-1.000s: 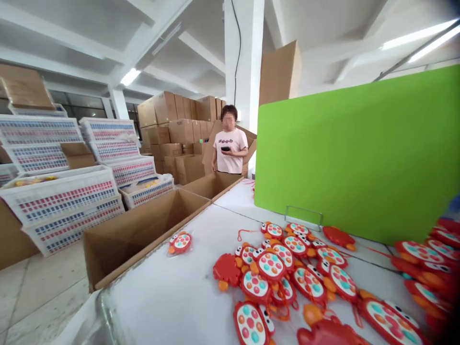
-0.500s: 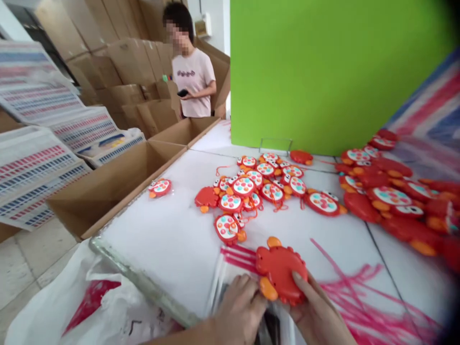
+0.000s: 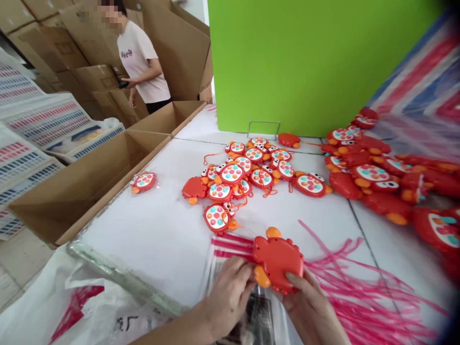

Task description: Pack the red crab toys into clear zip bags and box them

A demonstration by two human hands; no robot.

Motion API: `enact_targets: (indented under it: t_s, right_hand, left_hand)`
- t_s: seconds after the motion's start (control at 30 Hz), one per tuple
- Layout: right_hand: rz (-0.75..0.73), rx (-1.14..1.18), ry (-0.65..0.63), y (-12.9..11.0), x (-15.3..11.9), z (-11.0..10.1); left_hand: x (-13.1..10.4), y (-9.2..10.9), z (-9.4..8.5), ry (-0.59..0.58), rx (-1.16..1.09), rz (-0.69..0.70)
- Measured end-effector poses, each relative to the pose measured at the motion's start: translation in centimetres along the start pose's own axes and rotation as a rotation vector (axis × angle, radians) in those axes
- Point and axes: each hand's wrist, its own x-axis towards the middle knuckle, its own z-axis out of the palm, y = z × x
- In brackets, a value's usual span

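Observation:
My right hand (image 3: 309, 299) grips a red crab-shaped toy (image 3: 278, 263), its plain back facing up and its orange claws pointing up and left. The thumb lies across the back. My left hand (image 3: 230, 292) is closed beside the toy's lower left edge, its fingers curled over a stack of clear plastic bags (image 3: 210, 273); what is between its fingertips is hidden. Pink strips (image 3: 233, 243) show beyond the left knuckles. Just past the hands is a cluster of similar toys (image 3: 232, 173), mostly with their dotted white faces up and some with orange cords.
Open cardboard boxes (image 3: 97, 179) line the table's left edge. A green panel (image 3: 316, 62) stands at the back. More crab toys (image 3: 373, 172) pile up at right, above loose pink strips (image 3: 373, 297). A person (image 3: 143, 62) stands beyond the boxes, near stacked plastic crates (image 3: 68, 120).
My view has shifted, so the table's things sit a little further left and higher. The toy stays in my right hand. The person has turned and leans, phone-like object still in hand.

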Motion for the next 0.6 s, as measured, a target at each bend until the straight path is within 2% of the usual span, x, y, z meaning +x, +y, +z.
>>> enact_targets:
  t_s: [0.13, 0.23, 0.3, 0.37, 0.5, 0.6]
  right_hand:
    - [0.033, 0.032, -0.001, 0.0, 0.0, -0.4]
    - [0.010, 0.043, 0.026, -0.1, -0.2, -0.6]
    - [0.002, 0.028, 0.048, -0.3, -0.5, -0.7]
    - [0.012, -0.013, 0.052, -0.7, -0.9, -0.9]
    - [0.022, -0.248, 0.062, -1.5, -1.7, -2.5]
    - [0.013, -0.440, 0.106, -1.4, -2.3, -4.8]
  left_hand:
    - [0.3, 0.0, 0.1, -0.016, 0.136, 0.049]
    - [0.4, 0.3, 0.0, -0.052, 0.224, 0.127]
    - [0.4, 0.5, -0.2, -0.078, 0.246, 0.127]
    - [0.2, 0.5, -0.4, -0.072, 0.208, 0.070]
    - [-0.5, -0.1, -1.0, -0.045, -0.047, -0.048]
    - [-1.0, -0.8, -1.2, -0.019, -0.113, -0.004]
